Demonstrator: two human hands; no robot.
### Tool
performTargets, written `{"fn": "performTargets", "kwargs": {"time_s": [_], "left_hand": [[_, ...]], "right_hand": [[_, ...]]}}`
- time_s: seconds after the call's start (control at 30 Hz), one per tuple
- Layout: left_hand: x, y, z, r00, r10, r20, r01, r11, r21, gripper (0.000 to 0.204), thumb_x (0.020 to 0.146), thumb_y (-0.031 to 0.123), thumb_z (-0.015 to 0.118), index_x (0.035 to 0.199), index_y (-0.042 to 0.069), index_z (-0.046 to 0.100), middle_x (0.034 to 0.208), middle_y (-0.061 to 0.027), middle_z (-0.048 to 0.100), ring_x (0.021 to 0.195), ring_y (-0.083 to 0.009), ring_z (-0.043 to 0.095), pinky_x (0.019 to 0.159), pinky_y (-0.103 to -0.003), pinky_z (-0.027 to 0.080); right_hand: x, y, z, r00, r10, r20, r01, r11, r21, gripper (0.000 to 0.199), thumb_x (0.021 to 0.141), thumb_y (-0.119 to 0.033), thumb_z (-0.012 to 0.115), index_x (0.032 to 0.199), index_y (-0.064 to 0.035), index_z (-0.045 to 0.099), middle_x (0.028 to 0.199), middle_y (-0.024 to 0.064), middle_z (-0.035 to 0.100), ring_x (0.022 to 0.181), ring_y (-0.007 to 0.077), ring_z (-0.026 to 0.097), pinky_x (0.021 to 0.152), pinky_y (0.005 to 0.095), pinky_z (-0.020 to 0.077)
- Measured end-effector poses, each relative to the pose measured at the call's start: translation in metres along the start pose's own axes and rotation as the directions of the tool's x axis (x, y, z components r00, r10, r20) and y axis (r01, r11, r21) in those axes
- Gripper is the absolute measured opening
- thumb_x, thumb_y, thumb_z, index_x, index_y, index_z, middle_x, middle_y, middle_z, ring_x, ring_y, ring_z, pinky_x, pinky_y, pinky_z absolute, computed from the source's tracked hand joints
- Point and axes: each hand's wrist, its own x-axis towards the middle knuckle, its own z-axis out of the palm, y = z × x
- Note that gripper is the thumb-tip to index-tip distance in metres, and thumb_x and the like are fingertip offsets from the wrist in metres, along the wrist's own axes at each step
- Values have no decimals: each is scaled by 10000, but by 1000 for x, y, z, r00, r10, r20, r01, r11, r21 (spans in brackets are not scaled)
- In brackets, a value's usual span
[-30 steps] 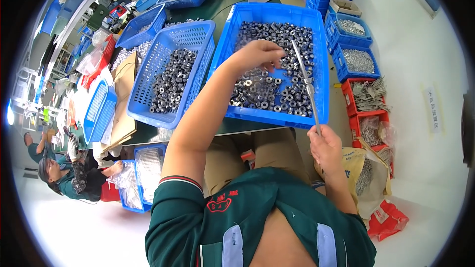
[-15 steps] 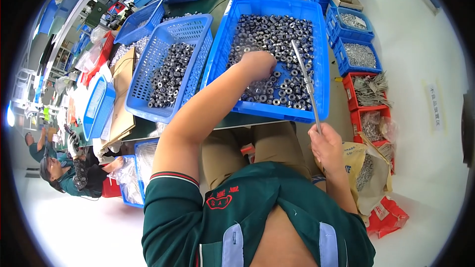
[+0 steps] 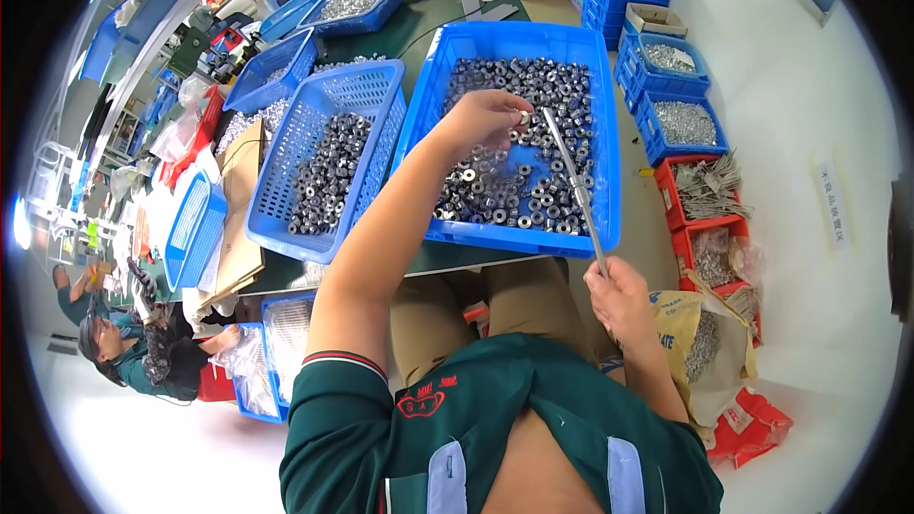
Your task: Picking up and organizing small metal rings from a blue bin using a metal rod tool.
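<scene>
My left hand [image 3: 487, 120] is over the large blue bin [image 3: 519, 38], pinching a small round metal piece with a hole [image 3: 525, 118] between thumb and fingertips. Many similar dark and silvery ring-shaped pieces [image 3: 522, 81] lie loose in that bin, with blue bottom showing among them. My right hand [image 3: 624, 301] is closed round the lower end of a thin metal rod [image 3: 591, 224], at the bin's near right corner. The rod slants up and left over the bin, its tip close to the left hand's piece. A thicker collar sits partway along the rod.
Left of the bin stands a blue perforated basket [image 3: 357, 86] with more ring pieces. Further left are cardboard [image 3: 246, 186] and another blue basket [image 3: 195, 228]. Stacked blue crates [image 3: 684, 124] and red boxes [image 3: 678, 176] of parts line the right. A seated person [image 3: 133, 352] works at far left.
My left hand has risen out of the ring pieces and now shows a piece at its fingertips near the rod's tip. The right hand still holds the rod. The view has shifted slightly.
</scene>
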Motion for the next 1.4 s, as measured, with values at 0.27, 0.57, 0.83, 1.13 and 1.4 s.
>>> {"fn": "performTargets", "kwargs": {"time_s": [0.27,0.57,0.83,1.13,1.4], "left_hand": [[-6,5,5,997,68,-37,-75,965,-252,264,888,90,524,1135,2,552,948,-74,626,763,-164,643,645,-283,511],[-3,2,9,976,217,16,-202,933,-298,226,863,44,577,1074,-36,554,921,-100,616,834,-212,643,758,-329,537],[-3,4,8,990,110,83,-74,931,-358,172,857,48,594,1011,-13,545,918,-76,597,839,-195,613,801,-330,514],[-6,-2,12,942,148,302,-41,942,-334,231,771,98,710,966,30,606,869,-48,615,803,-151,613,755,-288,497],[-2,0,14,922,88,376,-85,996,-24,309,805,174,672,1083,54,615,875,-12,640,791,-97,599,684,-245,474]], "right_hand": [[2,1,0,999,6,34,-5,999,-34,107,902,-142,539,862,-53,495,586,-66,414,425,0,338,372,156,252],[1,-3,6,999,4,43,-2,999,-32,119,908,-149,535,853,-53,492,576,-63,415,416,1,338,368,159,256],[-1,4,13,1000,-21,1,21,996,-85,111,906,-147,536,858,-50,511,609,-64,431,465,0,363,414,161,273],[1,-8,11,999,-5,45,7,999,-49,110,905,-144,535,851,-49,520,615,-67,435,473,-4,359,414,163,268],[5,-4,12,997,-42,-65,35,993,-109,88,896,-137,548,880,-53,527,608,-69,428,466,-2,360,405,164,263]]}}
